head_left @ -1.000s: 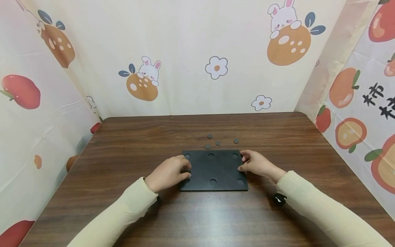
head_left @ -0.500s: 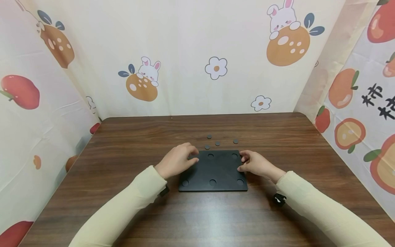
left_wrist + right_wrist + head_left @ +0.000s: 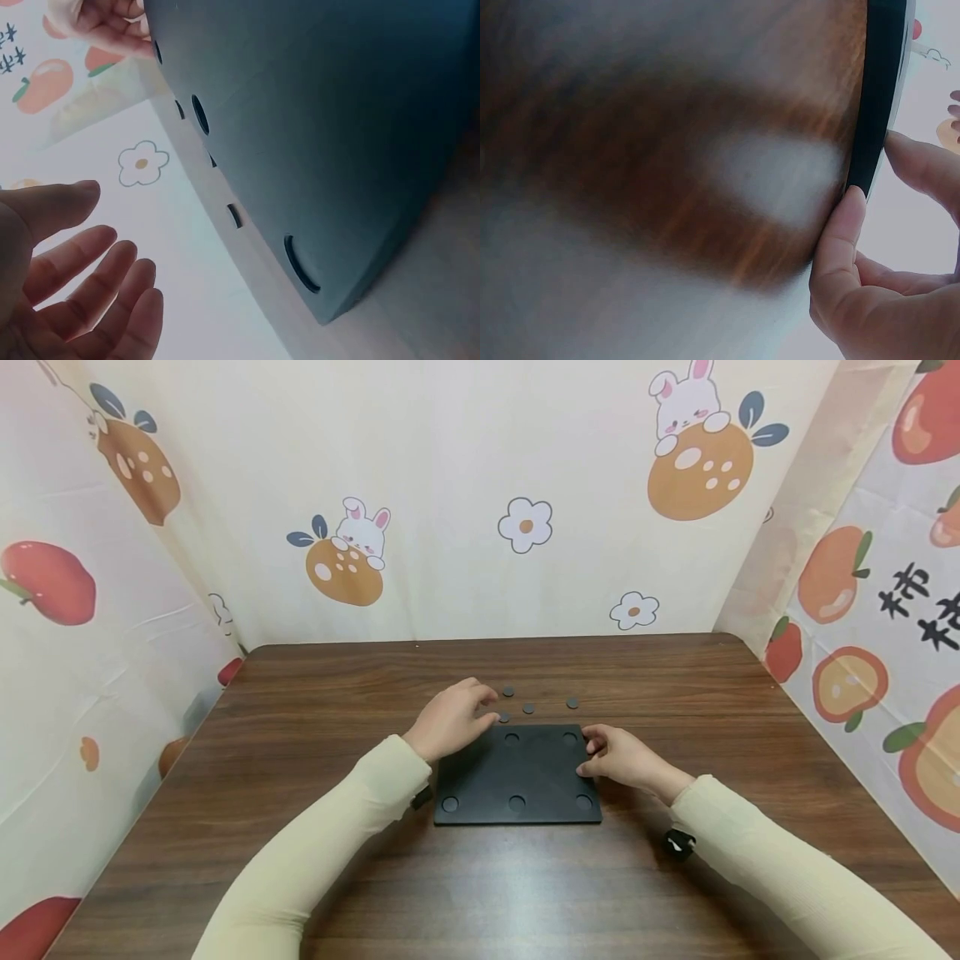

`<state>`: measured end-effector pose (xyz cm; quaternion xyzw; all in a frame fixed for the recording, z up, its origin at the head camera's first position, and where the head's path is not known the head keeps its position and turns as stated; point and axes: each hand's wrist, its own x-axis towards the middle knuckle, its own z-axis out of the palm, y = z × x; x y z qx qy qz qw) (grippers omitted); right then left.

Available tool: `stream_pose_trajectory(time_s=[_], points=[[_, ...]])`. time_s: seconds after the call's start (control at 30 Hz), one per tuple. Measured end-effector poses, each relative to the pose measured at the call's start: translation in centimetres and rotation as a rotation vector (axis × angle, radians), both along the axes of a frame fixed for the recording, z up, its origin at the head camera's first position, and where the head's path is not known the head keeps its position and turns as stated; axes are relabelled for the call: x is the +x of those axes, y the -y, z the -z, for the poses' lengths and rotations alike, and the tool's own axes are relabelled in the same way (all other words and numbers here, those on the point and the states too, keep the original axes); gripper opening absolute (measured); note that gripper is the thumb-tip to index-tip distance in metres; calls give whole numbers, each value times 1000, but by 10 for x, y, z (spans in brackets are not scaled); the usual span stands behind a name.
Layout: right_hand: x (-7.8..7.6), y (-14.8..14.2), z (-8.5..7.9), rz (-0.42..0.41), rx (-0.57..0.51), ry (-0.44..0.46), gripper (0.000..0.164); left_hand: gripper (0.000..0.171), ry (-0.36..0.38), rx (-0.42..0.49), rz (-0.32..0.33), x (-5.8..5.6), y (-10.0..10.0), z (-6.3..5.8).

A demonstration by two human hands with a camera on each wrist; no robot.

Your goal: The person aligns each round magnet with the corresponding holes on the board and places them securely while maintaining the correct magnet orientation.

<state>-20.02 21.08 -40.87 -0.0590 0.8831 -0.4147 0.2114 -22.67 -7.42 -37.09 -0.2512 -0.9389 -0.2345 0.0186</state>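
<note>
A flat black rectangular board (image 3: 517, 777) with several round recesses lies on the table. Just beyond its far edge are several small dark discs, among them the nearest disc (image 3: 504, 718) and a farther disc (image 3: 508, 692). My left hand (image 3: 453, 720) hovers over the board's far left corner, its fingertips close to the left discs; the left wrist view shows loosely bent fingers with nothing between them. At the right edge, my right hand (image 3: 624, 760) pinches the board between thumb and fingers, as the right wrist view also shows. The left hand hides the far left recess.
The brown wood-grain table (image 3: 337, 693) extends on all sides of the board. Another disc (image 3: 573, 703) lies apart to the right. A printed curtain (image 3: 450, 527) stands behind the table, with more fabric at both sides.
My left hand has moved from the board's left edge forward and slightly right, towards the discs. The right hand, board and discs look unmoved.
</note>
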Motion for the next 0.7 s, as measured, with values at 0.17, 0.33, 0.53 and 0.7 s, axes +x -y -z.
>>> stream_pose_trajectory(time_s=[0.17,0.33,0.53,0.7], points=[[0,0,1,-1,1,-7,75,33,-13,-11,4,-11,-7,1],[-1,0,1,-3,1,-12,75,33,-18,-37,5,-22,-13,2],[-3,-1,2,6,11,-6,74,33,14,-64,17,-33,-20,2],[-3,-2,3,7,13,0,73,32,37,-103,16,-39,-26,9]])
